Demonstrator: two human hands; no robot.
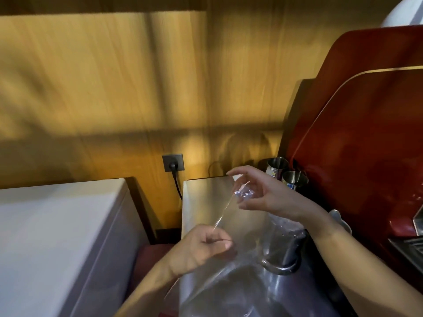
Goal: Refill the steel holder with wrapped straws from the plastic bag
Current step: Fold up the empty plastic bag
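A clear plastic bag [219,284] lies crumpled on the steel counter [206,202] in front of me. My left hand [201,248] pinches a thin stretched strip of the bag's plastic [223,213]. My right hand [258,191], higher and further back, holds the strip's crumpled upper end [243,194] between thumb and fingers. The steel holder [283,250] stands on the counter under my right forearm, partly veiled by the bag. The image is blurred and I cannot make out any straws.
Two steel jugs [286,173] stand at the counter's back right beside a red machine [357,145]. A white appliance [57,236] sits left, across a gap. A wall socket with a black cable [173,162] is on the wooden wall.
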